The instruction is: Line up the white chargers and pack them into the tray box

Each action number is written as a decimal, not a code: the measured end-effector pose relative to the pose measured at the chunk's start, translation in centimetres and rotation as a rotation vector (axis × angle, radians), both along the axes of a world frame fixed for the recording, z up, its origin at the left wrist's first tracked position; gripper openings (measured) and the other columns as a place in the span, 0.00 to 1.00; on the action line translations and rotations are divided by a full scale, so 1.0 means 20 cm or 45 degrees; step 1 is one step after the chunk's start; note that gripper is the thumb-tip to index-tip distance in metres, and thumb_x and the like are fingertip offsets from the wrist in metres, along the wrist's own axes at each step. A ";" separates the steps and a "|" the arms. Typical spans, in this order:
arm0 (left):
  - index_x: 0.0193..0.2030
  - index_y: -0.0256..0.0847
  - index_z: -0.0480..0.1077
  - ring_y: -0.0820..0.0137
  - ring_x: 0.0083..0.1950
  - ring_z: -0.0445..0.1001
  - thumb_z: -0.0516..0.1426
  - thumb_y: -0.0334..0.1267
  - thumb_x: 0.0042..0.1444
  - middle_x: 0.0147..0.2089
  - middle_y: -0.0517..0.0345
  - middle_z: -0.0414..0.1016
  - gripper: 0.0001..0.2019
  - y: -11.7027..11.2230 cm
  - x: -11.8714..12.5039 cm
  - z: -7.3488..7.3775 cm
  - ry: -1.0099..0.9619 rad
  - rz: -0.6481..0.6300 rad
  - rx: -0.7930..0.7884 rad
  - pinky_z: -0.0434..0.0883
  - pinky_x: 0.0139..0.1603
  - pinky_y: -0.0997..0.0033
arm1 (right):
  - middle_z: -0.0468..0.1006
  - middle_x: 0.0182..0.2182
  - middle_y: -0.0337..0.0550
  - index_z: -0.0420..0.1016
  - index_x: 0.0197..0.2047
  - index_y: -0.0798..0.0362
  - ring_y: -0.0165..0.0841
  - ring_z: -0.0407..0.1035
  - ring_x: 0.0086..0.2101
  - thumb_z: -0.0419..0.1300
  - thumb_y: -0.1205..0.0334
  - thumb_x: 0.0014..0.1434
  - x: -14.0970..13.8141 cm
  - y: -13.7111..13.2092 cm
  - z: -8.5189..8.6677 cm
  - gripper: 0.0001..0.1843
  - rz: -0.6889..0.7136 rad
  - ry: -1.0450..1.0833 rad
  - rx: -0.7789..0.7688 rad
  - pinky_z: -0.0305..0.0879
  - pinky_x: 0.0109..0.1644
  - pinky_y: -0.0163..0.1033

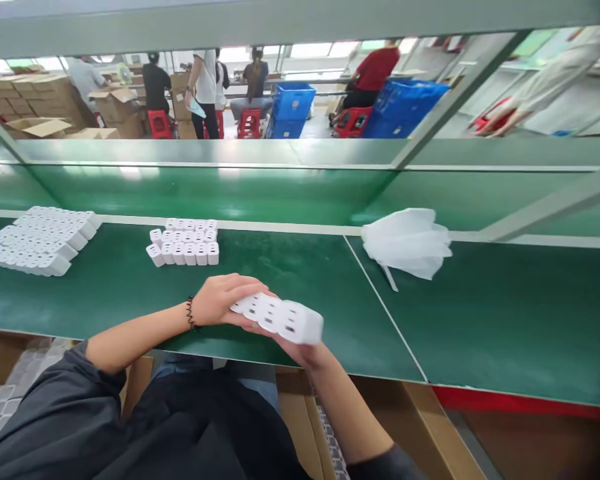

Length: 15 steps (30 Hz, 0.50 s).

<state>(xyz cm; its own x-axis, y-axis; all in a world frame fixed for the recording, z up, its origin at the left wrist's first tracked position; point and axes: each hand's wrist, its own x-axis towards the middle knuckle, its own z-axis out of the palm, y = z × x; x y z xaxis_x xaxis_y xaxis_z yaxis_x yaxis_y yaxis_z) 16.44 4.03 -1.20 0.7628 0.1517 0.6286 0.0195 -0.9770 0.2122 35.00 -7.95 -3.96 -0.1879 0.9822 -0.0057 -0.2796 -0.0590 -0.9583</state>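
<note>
A short row of white USB chargers [280,317] is held between my hands above the green bench, their port faces turned up toward me. My left hand [230,300], a coiled black band on its wrist, is closed around the row's left end. From below and the near side, my right hand [303,350] supports the same row, its fingers largely hidden behind the chargers. Beyond my left hand stands a small block of chargers [187,243] in rows, with one tilted at its left corner. A larger group of chargers [43,240] sits at the far left.
A crumpled white plastic bag [405,240] lies on the green bench [520,320] to the right. An open cardboard box [305,427] and clear plastic trays [3,407] are below the edge. Metal posts frame the bench; people sit and stand beyond, near blue crates [293,110].
</note>
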 end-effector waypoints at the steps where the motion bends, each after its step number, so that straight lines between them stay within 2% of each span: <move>1: 0.60 0.41 0.65 0.65 0.51 0.78 0.51 0.61 0.63 0.53 0.47 0.77 0.29 0.04 -0.11 0.00 -0.010 0.088 -0.052 0.74 0.49 0.70 | 0.70 0.62 0.44 0.70 0.61 0.39 0.50 0.67 0.57 0.62 0.38 0.55 -0.05 0.08 0.03 0.33 0.043 0.070 -0.029 0.72 0.54 0.59; 4: 0.58 0.41 0.67 0.66 0.46 0.79 0.53 0.61 0.62 0.50 0.49 0.78 0.28 0.13 -0.36 -0.03 0.084 0.350 -0.222 0.75 0.45 0.70 | 0.76 0.55 0.47 0.74 0.56 0.44 0.41 0.73 0.45 0.69 0.48 0.52 -0.18 0.31 0.08 0.28 0.069 0.113 -0.103 0.74 0.41 0.45; 6: 0.58 0.41 0.67 0.66 0.45 0.79 0.53 0.62 0.61 0.49 0.51 0.79 0.29 0.18 -0.47 -0.03 0.209 0.498 -0.311 0.75 0.43 0.71 | 0.80 0.46 0.47 0.78 0.50 0.48 0.35 0.71 0.35 0.71 0.50 0.49 -0.25 0.45 0.08 0.25 0.049 0.089 -0.132 0.70 0.32 0.39; 8: 0.58 0.43 0.68 0.65 0.46 0.79 0.54 0.62 0.60 0.50 0.53 0.78 0.29 0.23 -0.54 -0.01 0.343 0.600 -0.326 0.74 0.41 0.72 | 0.80 0.39 0.45 0.78 0.45 0.50 0.32 0.69 0.30 0.71 0.49 0.47 -0.29 0.56 0.07 0.23 0.032 0.083 -0.156 0.66 0.28 0.38; 10: 0.57 0.45 0.69 0.65 0.45 0.79 0.55 0.62 0.59 0.49 0.54 0.79 0.28 0.28 -0.57 0.01 0.516 0.660 -0.270 0.72 0.37 0.73 | 0.80 0.36 0.43 0.78 0.42 0.50 0.32 0.69 0.29 0.72 0.48 0.47 -0.28 0.64 0.04 0.22 -0.009 0.075 -0.165 0.65 0.28 0.37; 12: 0.56 0.46 0.70 0.65 0.41 0.79 0.57 0.61 0.58 0.44 0.55 0.79 0.26 0.32 -0.59 0.03 0.700 0.674 -0.173 0.70 0.33 0.74 | 0.79 0.34 0.42 0.77 0.42 0.49 0.34 0.70 0.31 0.72 0.48 0.46 -0.26 0.68 0.02 0.23 -0.057 0.058 -0.179 0.67 0.31 0.38; 15: 0.54 0.45 0.71 0.66 0.39 0.78 0.58 0.58 0.59 0.38 0.57 0.78 0.23 0.35 -0.61 0.02 0.800 0.655 -0.044 0.67 0.32 0.73 | 0.80 0.34 0.44 0.76 0.43 0.50 0.38 0.74 0.36 0.72 0.46 0.45 -0.24 0.69 -0.01 0.25 -0.080 0.025 -0.226 0.70 0.39 0.43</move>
<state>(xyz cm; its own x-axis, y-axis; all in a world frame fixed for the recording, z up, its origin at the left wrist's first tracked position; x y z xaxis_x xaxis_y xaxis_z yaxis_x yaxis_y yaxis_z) 4.34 10.96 -0.87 0.8012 0.5909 0.0944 0.5898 -0.8065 0.0421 30.15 5.91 -4.11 -0.1277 0.9760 -0.1766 -0.3067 -0.2082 -0.9288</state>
